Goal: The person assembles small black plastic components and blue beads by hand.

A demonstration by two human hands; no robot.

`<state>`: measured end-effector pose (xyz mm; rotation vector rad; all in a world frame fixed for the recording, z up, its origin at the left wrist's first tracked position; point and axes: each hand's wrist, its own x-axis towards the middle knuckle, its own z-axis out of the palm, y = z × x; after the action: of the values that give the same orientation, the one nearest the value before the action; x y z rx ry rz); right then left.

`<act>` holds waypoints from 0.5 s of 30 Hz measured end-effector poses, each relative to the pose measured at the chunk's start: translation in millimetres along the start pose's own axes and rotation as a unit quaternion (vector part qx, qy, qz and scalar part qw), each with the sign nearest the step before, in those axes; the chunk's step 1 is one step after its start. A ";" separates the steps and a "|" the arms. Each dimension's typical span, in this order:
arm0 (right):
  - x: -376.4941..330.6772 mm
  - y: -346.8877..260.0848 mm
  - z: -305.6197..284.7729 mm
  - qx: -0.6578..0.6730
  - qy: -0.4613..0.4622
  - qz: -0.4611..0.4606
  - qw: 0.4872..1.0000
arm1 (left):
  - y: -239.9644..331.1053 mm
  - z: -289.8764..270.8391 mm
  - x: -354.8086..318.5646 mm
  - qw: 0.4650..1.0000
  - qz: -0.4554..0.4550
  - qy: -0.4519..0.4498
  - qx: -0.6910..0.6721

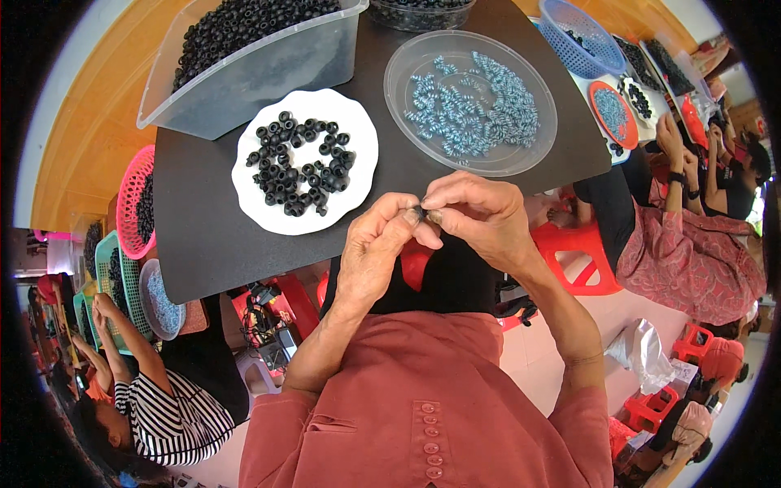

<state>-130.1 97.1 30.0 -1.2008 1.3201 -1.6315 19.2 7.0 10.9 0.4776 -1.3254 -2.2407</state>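
Just past the table's near edge, my left hand (376, 244) pinches a small black plastic piece (420, 211) between thumb and fingers. My right hand (480, 215) meets it there, thumb and forefinger pressed together against the piece; anything else between these fingertips is hidden. Ahead to the left, a white scalloped plate (252, 201) carries many loose, round, black plastic pieces with holes (286, 175). Ahead to the right, a shallow, round, clear tray (399, 61) holds a spread of small bluish metal coil springs (512, 106).
A deep clear bin (268, 85) heaped with black pieces stands at the far left of the dark table (203, 260), beside a clear tub (419, 16). A pink basket (130, 203) adjoins the left edge. People sit working on both sides; a red stool (582, 256) stands at right.
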 end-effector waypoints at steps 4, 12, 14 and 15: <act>-1.3 -2.6 -1.0 -0.012 0.006 -0.003 1.000 | -2.0 -1.6 1.5 0.998 -0.020 -0.028 -0.049; -2.2 -7.3 -1.8 -0.061 0.011 -0.024 0.998 | -4.1 -0.7 1.8 0.998 -0.022 -0.043 -0.045; -1.4 -8.7 -0.4 -0.068 0.018 -0.032 0.997 | -3.5 0.3 2.0 0.994 -0.029 -0.053 -0.090; -1.1 -9.3 0.7 -0.068 0.018 -0.032 0.997 | -3.5 0.6 2.2 0.994 -0.028 -0.053 -0.090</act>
<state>-128.8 100.0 38.8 -1.3129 1.4482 -1.6361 16.2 7.6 8.1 0.3382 -1.1588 -2.4353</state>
